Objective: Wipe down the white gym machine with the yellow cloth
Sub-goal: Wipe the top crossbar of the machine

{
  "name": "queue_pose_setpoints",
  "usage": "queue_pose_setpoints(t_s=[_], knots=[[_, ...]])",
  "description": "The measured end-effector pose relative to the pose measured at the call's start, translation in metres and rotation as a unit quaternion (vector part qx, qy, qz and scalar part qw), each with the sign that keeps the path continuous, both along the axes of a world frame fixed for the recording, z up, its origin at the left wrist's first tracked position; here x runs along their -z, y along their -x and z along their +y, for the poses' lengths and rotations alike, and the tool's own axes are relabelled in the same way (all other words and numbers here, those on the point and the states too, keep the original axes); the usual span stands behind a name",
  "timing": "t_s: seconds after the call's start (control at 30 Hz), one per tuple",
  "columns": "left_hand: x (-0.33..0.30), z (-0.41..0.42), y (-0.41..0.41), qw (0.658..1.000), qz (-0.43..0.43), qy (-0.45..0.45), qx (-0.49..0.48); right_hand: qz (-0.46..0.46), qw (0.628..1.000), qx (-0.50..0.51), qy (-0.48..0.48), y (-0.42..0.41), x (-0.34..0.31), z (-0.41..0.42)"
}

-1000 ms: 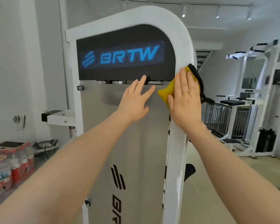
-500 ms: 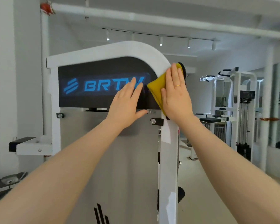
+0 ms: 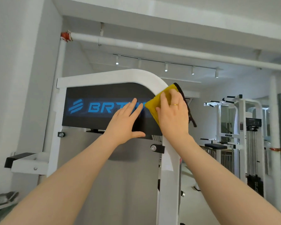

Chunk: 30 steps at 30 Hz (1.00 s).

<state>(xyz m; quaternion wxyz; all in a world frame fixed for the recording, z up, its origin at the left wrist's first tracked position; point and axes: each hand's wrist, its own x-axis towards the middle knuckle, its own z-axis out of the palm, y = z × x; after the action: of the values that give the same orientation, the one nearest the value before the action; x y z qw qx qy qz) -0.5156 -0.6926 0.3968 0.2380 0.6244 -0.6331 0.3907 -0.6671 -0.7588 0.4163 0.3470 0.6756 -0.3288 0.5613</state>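
The white gym machine (image 3: 113, 77) stands right in front of me, with a curved white top frame, a black panel (image 3: 94, 109) bearing blue letters, and a grey cover below. My right hand (image 3: 173, 114) presses the folded yellow cloth (image 3: 152, 106) against the curved right corner of the frame. Part of the cloth is hidden under my fingers. My left hand (image 3: 125, 122) lies flat and empty on the black panel, just left of the cloth, fingers spread.
A white bracket with a black end (image 3: 23, 161) juts out at the machine's left. Other white gym machines (image 3: 234, 133) stand at the right across the floor. A white pipe (image 3: 152, 46) runs overhead. A wall is close on the left.
Both hands have slid upward along the machine, from the panel's lower edge to its upper right corner. The view has tilted up, showing more ceiling.
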Motion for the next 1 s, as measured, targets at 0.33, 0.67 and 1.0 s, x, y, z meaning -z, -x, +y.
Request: queue_pose_setpoints(t_s=[0.33, 0.67, 1.0], knots=[[-0.010, 0.005, -0.022, 0.997, 0.019, 0.041, -0.058, 0.025, 0.999, 0.004, -0.041, -0.033, -0.099, 0.009], [-0.023, 0.009, -0.056, 0.996, 0.029, 0.071, -0.045, -0.012, 0.997, 0.076, -0.006, -0.059, -0.060, 0.004], [-0.078, 0.014, -0.167, 0.987, 0.104, 0.123, 0.026, 0.013, 0.994, 0.084, -0.062, -0.168, -0.107, 0.019]])
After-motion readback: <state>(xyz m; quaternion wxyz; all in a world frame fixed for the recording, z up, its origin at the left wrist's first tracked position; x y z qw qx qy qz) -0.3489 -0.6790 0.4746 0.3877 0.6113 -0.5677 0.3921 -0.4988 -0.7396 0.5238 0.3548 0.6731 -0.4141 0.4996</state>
